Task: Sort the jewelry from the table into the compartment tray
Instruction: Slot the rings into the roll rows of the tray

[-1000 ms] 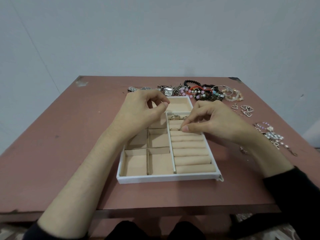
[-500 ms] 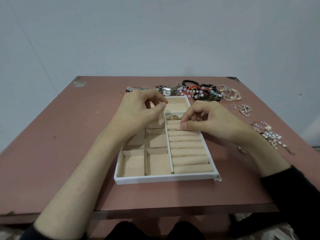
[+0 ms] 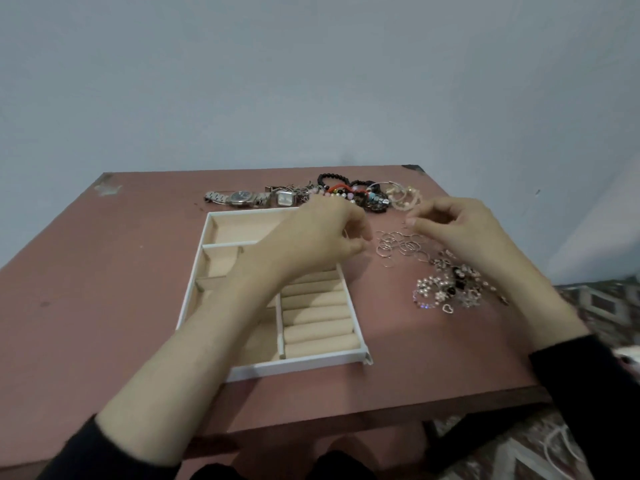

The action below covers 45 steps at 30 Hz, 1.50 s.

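Note:
The white compartment tray (image 3: 298, 365) with beige lining sits mid-table, its ring rolls (image 3: 317, 317) on the right side. My left hand (image 3: 311, 240) hovers over the tray's far right corner with curled, blurred fingers; a thin arc shows at the fingertips, and I cannot tell whether it is a held ring. A scatter of thin hoop rings (image 3: 398, 247) lies just right of the tray. Above it hangs my right hand (image 3: 460, 233), thumb and forefinger loosely curved with a gap and nothing visible between them.
Two watches (image 3: 242, 198) and a heap of bead bracelets (image 3: 353, 195) lie along the far edge of the reddish table (image 3: 104, 289). A cluster of pearl and heart charms (image 3: 450, 289) sits under my right wrist. A patterned floor shows at the right.
My right hand left the ring rolls and moved right over the loose rings. The left hand followed to the tray's far right corner. The view swung right and down.

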Motion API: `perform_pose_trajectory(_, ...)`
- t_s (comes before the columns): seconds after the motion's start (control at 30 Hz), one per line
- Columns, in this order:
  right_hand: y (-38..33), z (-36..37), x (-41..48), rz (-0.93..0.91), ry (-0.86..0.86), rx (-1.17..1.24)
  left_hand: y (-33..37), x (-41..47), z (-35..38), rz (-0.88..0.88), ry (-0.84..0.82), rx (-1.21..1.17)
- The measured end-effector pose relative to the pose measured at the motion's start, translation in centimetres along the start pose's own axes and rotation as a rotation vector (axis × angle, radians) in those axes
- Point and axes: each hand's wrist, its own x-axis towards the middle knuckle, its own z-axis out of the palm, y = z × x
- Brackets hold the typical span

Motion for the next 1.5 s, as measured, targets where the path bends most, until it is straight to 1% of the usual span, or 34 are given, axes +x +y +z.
perform_pose_trajectory(0.07, 0.5, -0.3, 0.1, 0.001, -0.031, -0.103, 0.6, 1.0, 1.2, -0.028, -0.061, 0.066)
perform_pose_trajectory(0.13, 0.8, -0.5, 0.1, -0.013, -0.05, -0.178, 1.0, 1.8, 2.3, -0.086, -0.081, 0.137)
perform_pose_trajectory(0.23, 0.9, -0.3, 0.0, -0.037, -0.046, -0.186, 1.4, 2.4, 3.2, -0.157, -0.07, 0.229)
perform_pose_trajectory(0.3, 0.8, 0.1, -0.1, -0.048, -0.053, -0.181, 1.5, 2.6, 3.6, -0.167, -0.058, 0.255)
perform_pose_trajectory(0.53, 0.0, 0.4, 0.0, -0.087, -0.114, -0.249, 1.0, 2.9, 3.4, -0.181, -0.105, 0.109)
perform_pose_trajectory(0.77, -0.9, 0.7, 1.1, -0.098, -0.285, -0.449, 0.9, 3.4, 2.6, -0.201, -0.196, 0.049)
perform_pose_trajectory(0.87, -1.4, 0.8, 1.5, -0.079, -0.334, -0.465, 1.0, 3.7, 2.5, -0.217, -0.211, 0.035)
perform_pose_trajectory(0.97, -1.7, 0.8, 1.8, -0.049, -0.361, -0.442, 1.0, 3.5, 2.6, -0.201, -0.166, 0.016)
perform_pose_trajectory(1.03, -1.6, 1.0, 1.9, -0.056, -0.35, -0.436, 0.9, 3.1, 2.7, -0.176, -0.11, 0.003)
perform_pose_trajectory(1.2, -1.4, 1.2, 1.8, -0.092, -0.22, -0.365, 0.3, 1.9, 1.9, -0.147, 0.005, -0.127)
perform_pose_trajectory(1.37, -2.5, 1.3, 0.7, -0.03, -0.139, -0.004, -1.0, -0.6, 0.1, -0.144, 0.155, -0.153)
perform_pose_trajectory(1.43, -3.3, 1.8, 0.1, -0.012, -0.142, 0.122, -1.9, -1.9, -0.8, -0.171, 0.218, -0.148)
perform_pose_trajectory(1.5, -4.0, 2.8, -0.7, 0.008, -0.178, 0.239, -3.1, -3.1, -1.5, -0.208, 0.281, -0.195)
